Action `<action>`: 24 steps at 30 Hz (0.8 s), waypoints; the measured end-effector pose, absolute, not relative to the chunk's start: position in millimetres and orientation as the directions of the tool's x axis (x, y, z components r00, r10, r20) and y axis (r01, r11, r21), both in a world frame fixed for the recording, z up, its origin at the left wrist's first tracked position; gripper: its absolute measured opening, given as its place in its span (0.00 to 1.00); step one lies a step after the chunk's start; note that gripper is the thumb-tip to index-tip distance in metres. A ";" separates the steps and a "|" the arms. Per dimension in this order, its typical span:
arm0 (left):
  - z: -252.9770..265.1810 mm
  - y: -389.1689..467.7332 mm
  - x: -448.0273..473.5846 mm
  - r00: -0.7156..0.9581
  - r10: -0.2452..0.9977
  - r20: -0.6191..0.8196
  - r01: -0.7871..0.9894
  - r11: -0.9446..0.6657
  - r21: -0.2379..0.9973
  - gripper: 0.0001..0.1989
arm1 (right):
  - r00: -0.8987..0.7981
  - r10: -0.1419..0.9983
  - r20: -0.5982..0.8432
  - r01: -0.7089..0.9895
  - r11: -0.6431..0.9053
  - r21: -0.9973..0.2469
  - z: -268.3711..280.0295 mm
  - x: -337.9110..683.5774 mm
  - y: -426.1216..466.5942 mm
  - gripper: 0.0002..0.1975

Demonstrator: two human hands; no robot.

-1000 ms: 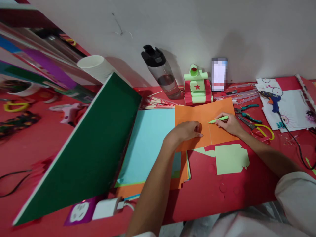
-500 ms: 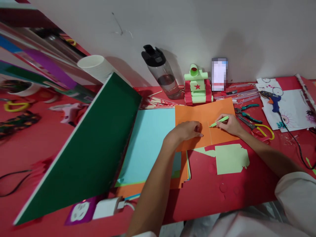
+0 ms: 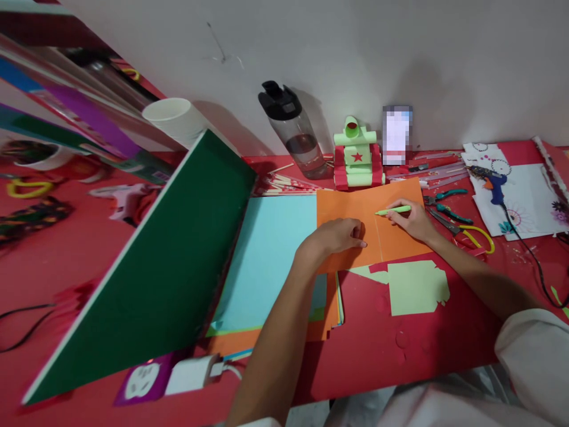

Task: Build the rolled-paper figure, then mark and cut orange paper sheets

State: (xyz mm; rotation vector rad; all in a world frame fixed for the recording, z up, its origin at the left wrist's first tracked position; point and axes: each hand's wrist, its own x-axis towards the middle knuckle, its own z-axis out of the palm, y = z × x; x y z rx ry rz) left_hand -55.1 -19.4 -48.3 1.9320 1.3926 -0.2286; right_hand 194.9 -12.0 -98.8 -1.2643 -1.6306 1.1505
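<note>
A sheet of orange paper [image 3: 338, 204] lies on the table, overlapping a stack topped with light blue paper [image 3: 280, 237]. My left hand [image 3: 340, 234] rests on the orange sheet, fingers bent and thumb held apart, pressing it down with nothing in its grasp. Between the fingers of my right hand [image 3: 413, 219] is a light green marker [image 3: 400, 209], its tip on the orange sheet. A thin pale line runs down the paper from that tip. Just below the sheet lies a ragged-edged piece of light green paper [image 3: 418, 287].
Behind the sheet stand a paper-roll model [image 3: 358, 157], a water bottle [image 3: 297, 133] and a phone [image 3: 398, 133]. Pliers [image 3: 453, 213], yellow-handled scissors [image 3: 475, 237] and a blue glue gun [image 3: 495, 181] lie right. A tilted green board [image 3: 169, 267], pink glue gun [image 3: 120, 198] and white charger [image 3: 193, 375] are left.
My right hand has drawn the marker away from me along the sheet, and the pale line now reaches higher. My left hand stays in place on the paper.
</note>
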 end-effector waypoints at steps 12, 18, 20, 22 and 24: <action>-52.0 -18.6 -56.6 0.408 0.749 -0.522 0.875 -0.159 0.457 0.12 | -0.217 0.976 0.017 0.281 0.079 -0.956 -98.3 194.6 -13.4 0.09; -53.6 -18.4 -57.4 0.417 0.747 -0.518 0.868 -0.158 0.471 0.12 | -0.218 0.976 -0.003 0.292 0.062 -0.955 -99.9 195.9 -13.1 0.09; -53.6 -18.4 -57.3 0.417 0.750 -0.514 0.867 -0.160 0.471 0.13 | -0.213 0.977 -0.002 0.286 0.061 -0.956 -100.9 196.3 -12.7 0.09; -53.0 -18.5 -56.9 0.416 0.752 -0.512 0.867 -0.158 0.472 0.13 | -0.217 0.976 -0.006 0.281 0.056 -0.958 -101.7 196.1 -12.3 0.09; -52.2 -18.5 -56.5 0.409 0.751 -0.518 0.871 -0.153 0.467 0.12 | -0.219 0.976 -0.017 0.264 0.042 -0.964 -101.8 195.4 -12.0 0.09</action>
